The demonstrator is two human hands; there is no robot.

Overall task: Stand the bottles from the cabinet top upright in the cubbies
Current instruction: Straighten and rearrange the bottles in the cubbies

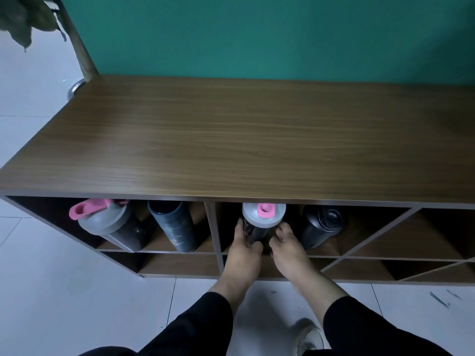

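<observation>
A dark shaker bottle with a grey lid and pink cap stands upright in the second upper cubby. My left hand wraps its left side and my right hand holds its right side. A black bottle stands beside it in the same cubby. In the left upper cubby stand a grey shaker with a pink flip lid and a tall dark tumbler. The wooden cabinet top carries no bottles.
The cabinet stands against a teal wall. Lower cubbies and diagonal-divided cubbies lie to the right. A plant stem and leaves rise at the far left. White tiled floor and a white shoe are below.
</observation>
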